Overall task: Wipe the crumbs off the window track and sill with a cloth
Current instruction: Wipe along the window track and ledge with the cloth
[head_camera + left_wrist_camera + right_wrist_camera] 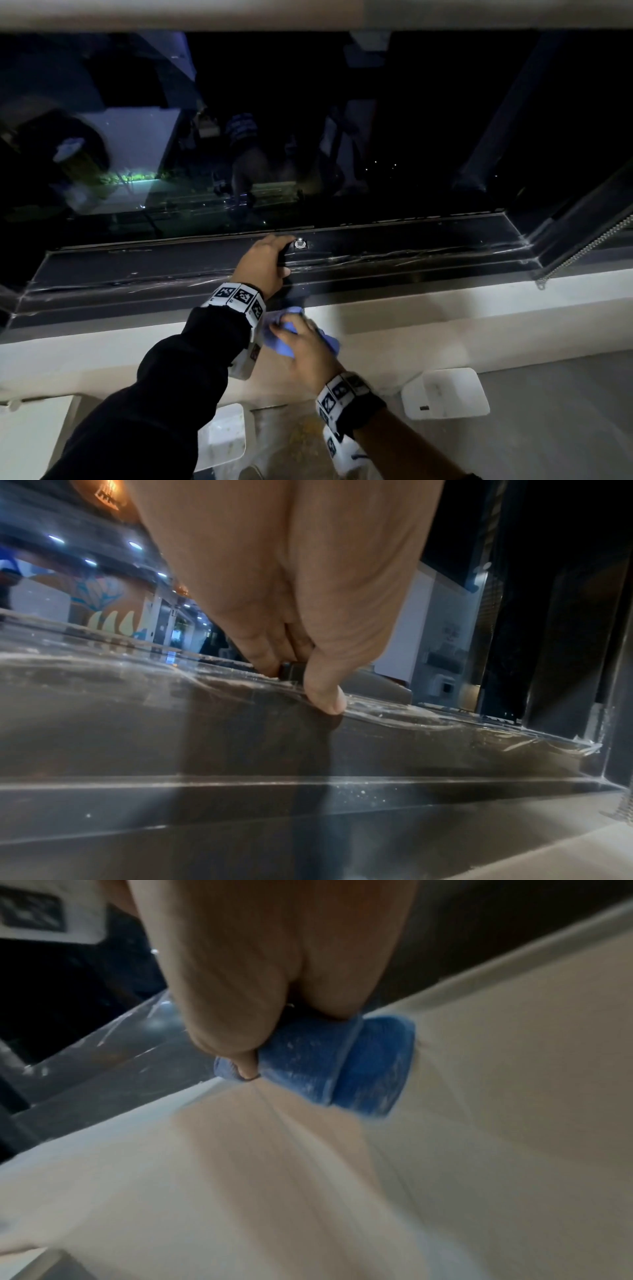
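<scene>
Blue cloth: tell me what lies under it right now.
The blue cloth sits on the pale sill, beside the dark window track. The right hand grips it, covering the sill patch beneath, so any crumbs there cannot be seen.

Indoor room at night, type unclear: home or office. Cues: wide dark-framed glass window [308,137], black outside, room lights reflected in it; dark metal window track [411,253] under scuffed clear film; cream painted sill [445,325]; beaded blind chain [582,246] at right; grey floor [548,428] with 2 white plastic containers [445,394].
</scene>
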`<state>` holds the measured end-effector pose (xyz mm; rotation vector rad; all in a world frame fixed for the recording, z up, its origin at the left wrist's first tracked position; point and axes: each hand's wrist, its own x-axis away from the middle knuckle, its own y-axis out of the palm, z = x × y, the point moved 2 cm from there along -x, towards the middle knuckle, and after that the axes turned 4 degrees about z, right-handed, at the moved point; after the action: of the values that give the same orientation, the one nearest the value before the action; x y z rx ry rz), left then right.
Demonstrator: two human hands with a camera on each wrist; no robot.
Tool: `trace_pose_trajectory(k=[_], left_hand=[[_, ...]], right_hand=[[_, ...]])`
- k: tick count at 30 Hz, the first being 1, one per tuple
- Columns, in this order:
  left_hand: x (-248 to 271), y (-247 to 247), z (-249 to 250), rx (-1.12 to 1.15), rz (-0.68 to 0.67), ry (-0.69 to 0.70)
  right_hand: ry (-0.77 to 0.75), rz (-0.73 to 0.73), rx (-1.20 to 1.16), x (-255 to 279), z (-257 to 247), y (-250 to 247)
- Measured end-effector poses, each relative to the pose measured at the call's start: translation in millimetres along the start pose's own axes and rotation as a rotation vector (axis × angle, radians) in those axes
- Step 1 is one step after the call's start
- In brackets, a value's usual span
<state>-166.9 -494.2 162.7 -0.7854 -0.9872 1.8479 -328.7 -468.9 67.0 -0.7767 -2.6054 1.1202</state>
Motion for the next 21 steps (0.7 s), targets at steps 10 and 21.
trace_pose_trajectory(k=[10,21], left_hand=[[0.8,-1.0,-0.7,-0.016,0.021,0.0],[-0.1,-1.4,0.8,-0.025,0.012,-0.003]], right_hand=[[-0.015,0.481,-0.126,13.7,29.2,-79.1],[0.197,0.248,-0.212,43.0,61.2,-94.9]])
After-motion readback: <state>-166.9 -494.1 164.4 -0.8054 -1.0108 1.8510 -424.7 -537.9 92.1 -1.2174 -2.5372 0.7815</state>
